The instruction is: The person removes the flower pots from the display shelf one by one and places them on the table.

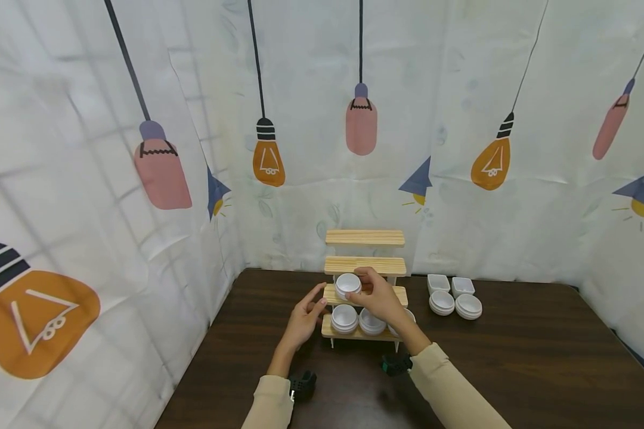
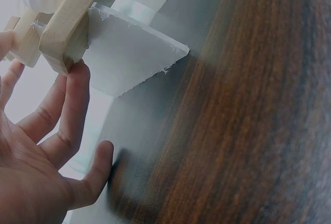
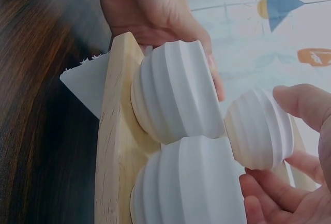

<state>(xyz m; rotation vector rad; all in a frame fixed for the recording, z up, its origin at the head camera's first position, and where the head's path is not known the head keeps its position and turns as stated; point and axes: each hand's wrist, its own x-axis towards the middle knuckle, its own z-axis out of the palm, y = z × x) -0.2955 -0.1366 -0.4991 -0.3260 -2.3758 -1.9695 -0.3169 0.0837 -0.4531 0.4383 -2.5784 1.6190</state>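
Note:
A four-tier stepped wooden shelf (image 1: 366,265) stands on the dark table (image 1: 515,357). My right hand (image 1: 362,290) holds a small white ribbed bowl (image 1: 347,285) at the second tier from the bottom; in the right wrist view the thumb and fingers (image 3: 305,105) pinch that bowl (image 3: 258,131). Stacked white bowls (image 1: 344,317) fill the bottom tier, and two of them (image 3: 176,92) show close up in the right wrist view. With straight fingers, my left hand (image 1: 315,302) touches the shelf's left end; the fingertips (image 2: 77,76) rest against the wooden edge (image 2: 59,43).
Right of the shelf sit two white square dishes (image 1: 451,283) and two stacks of round white bowls (image 1: 456,305). A printed cloth backdrop (image 1: 322,149) closes in the back and left sides. Bare dark table lies in front and to the right.

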